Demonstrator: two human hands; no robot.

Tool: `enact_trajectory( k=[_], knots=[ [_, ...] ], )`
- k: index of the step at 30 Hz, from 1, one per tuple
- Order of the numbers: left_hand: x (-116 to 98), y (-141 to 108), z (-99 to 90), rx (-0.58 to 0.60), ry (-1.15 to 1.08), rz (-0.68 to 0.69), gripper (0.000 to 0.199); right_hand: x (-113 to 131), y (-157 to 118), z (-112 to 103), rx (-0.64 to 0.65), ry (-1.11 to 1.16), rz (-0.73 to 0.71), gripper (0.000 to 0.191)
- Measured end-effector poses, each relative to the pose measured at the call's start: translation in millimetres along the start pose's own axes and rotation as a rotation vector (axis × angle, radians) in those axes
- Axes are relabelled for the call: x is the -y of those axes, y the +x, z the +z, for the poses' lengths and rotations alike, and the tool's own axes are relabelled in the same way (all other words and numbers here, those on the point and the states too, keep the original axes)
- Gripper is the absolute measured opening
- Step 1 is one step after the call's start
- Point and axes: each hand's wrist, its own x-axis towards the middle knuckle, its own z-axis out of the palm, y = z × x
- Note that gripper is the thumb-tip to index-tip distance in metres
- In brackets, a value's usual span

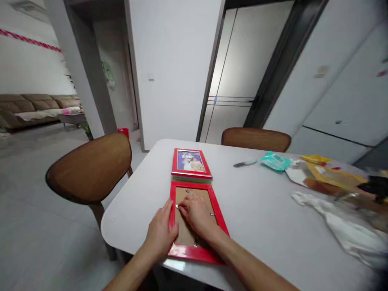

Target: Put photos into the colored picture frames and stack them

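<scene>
A red picture frame (pixel 220 210) lies face down at the near edge of the table, its brown backing board (pixel 185 232) facing up. My left hand (pixel 160 231) grips the frame's left side, fingers along the red rim and thumb by the board. Over the board, my right hand (pixel 197 215) has its fingers pinched at a small metal clip (pixel 177 206) on the left inner edge. Another clip (pixel 212 214) shows at the right edge, with more at the top and bottom. Just beyond lies a second red frame (pixel 207 165), face up with a photo in it.
Farther right on the white table (pixel 254 202) are a utility knife (pixel 245 163), a teal packet (pixel 275 161), yellow packaging (pixel 336 173) and a white cloth (pixel 339 226). Brown chairs stand at the left (pixel 93 169) and far side (pixel 256 139).
</scene>
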Motion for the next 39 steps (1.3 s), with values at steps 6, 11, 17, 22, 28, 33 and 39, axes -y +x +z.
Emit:
enact_trajectory(
  k=[6, 11, 17, 22, 28, 33, 39],
  knots=[
    [-2, 0, 1.0, -0.019, -0.011, 0.008, 0.053, 1, 0, 3, 0.035, 0.038, -0.036, 0.021],
    [-2, 0, -0.3, -0.015, -0.044, 0.004, 0.053, 1, 0, 3, 0.035, 0.065, -0.044, 0.019],
    [-4, -1, -2.7, 0.0, -0.064, -0.013, 0.056, -31, 19, 6, -0.059, 0.12, 0.179, 0.023],
    [-3, -1, -1.7, -0.001, -0.066, -0.016, 0.056, -50, 42, 14, -0.066, 0.076, 0.355, 0.023],
    [-2, -1, -1.4, -0.004, -0.083, -0.015, 0.056, -48, 52, 20, -0.093, 0.062, 0.451, 0.018],
    [-2, -1, -2.1, -0.03, -0.132, -0.053, 0.057, -55, 45, 5, -0.124, 0.173, 0.412, 0.021],
    [-14, 3, -6.0, -0.083, -0.195, -0.057, 0.055, -77, -11, -15, -0.204, 0.297, 0.437, 0.031]
  ],
)
